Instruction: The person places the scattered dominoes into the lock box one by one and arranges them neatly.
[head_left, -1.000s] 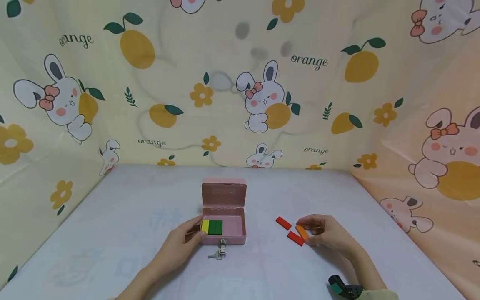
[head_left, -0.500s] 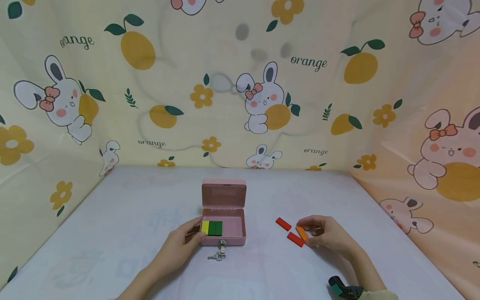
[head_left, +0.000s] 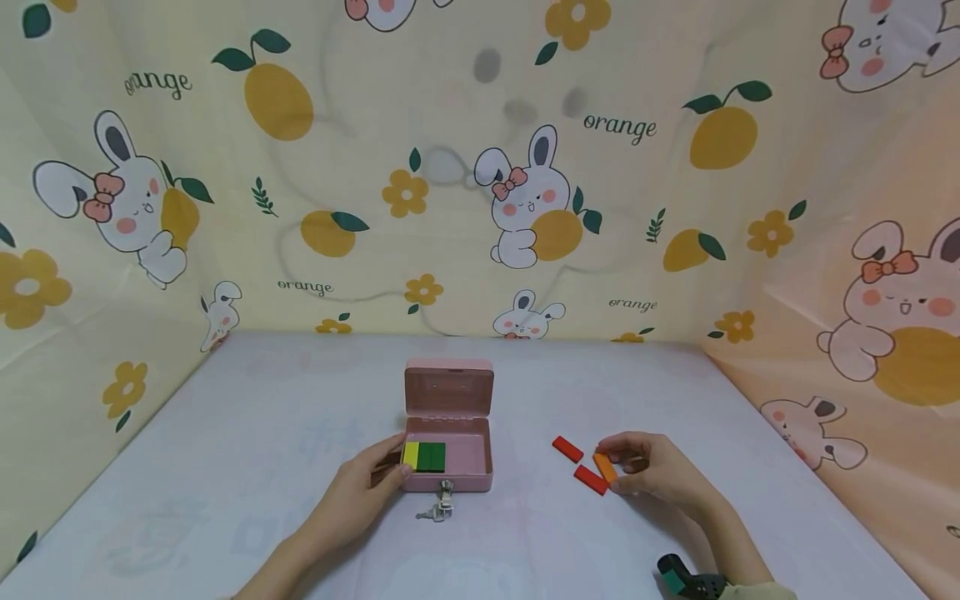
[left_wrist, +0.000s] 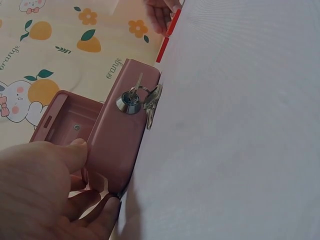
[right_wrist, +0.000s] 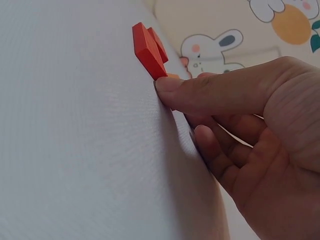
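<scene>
A small pink metal cash box [head_left: 468, 452] stands with its lid raised in the head view. My left hand [head_left: 360, 483] grips its left side, thumb at the front corner and fingers round the side. Inside, a yellow block [head_left: 410, 455] and two green blocks [head_left: 431, 457] lie side by side at the left. To the right, my right hand [head_left: 660, 471] pinches an orange block [head_left: 603, 467] between thumb and fingers, low at the tabletop. Two red blocks lie just left of it, one farther [head_left: 567, 449] and one nearer [head_left: 591, 479]. In the right wrist view, the thumb mostly hides the orange block.
Keys [head_left: 433, 512] hang from the lock on the box's front. The box and the blocks share a white-covered table [head_left: 525, 550]. A patterned cloth [head_left: 450, 242] rises behind and at both sides. A dark wrist device [head_left: 693, 579] sits by the right sleeve.
The head view shifts very slightly. Both hands, the box and the blocks stay where they were.
</scene>
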